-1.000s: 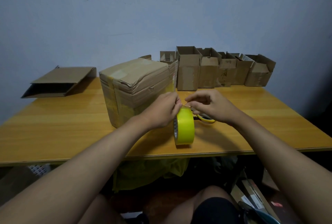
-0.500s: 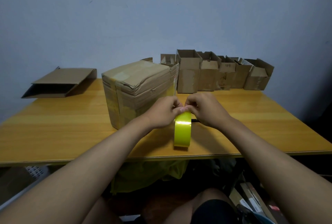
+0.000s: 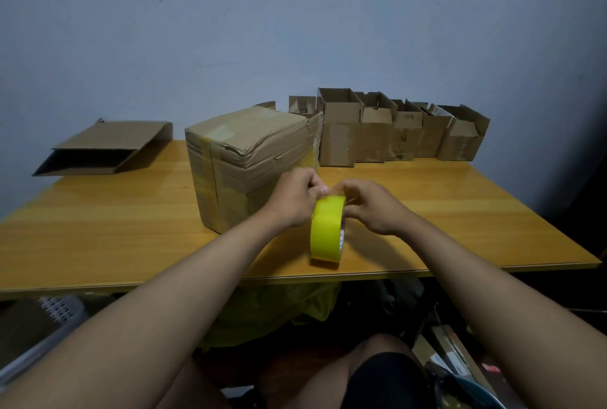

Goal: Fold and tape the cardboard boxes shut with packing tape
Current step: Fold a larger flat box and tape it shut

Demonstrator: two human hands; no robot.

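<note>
Yellow packing-tape roll (image 3: pixel 326 228), upright on the wooden table (image 3: pixel 115 228) before the taped cardboard box (image 3: pixel 253 162), has been closed on by left hand (image 3: pixel 295 198) and right hand (image 3: pixel 374 208); fingertips are pinched at its top, so the tape's end is probably being sought.

My orange wooden table (image 3: pixel 98 231) runs wide before a blue-grey wall (image 3: pixel 295 31) with dark scuffs; beneath the near edge, a crumpled yellow bag (image 3: pixel 272 310); far lower left, a white perforated basket (image 3: pixel 57 308).

Yellow tape roll (image 3: pixel 326 232) stands on edge near the table's (image 3: pixel 131 228) front edge, left hand (image 3: pixel 295 196) and right hand (image 3: pixel 374 206) pinching its top; taped box (image 3: pixel 253 159) just behind
</note>
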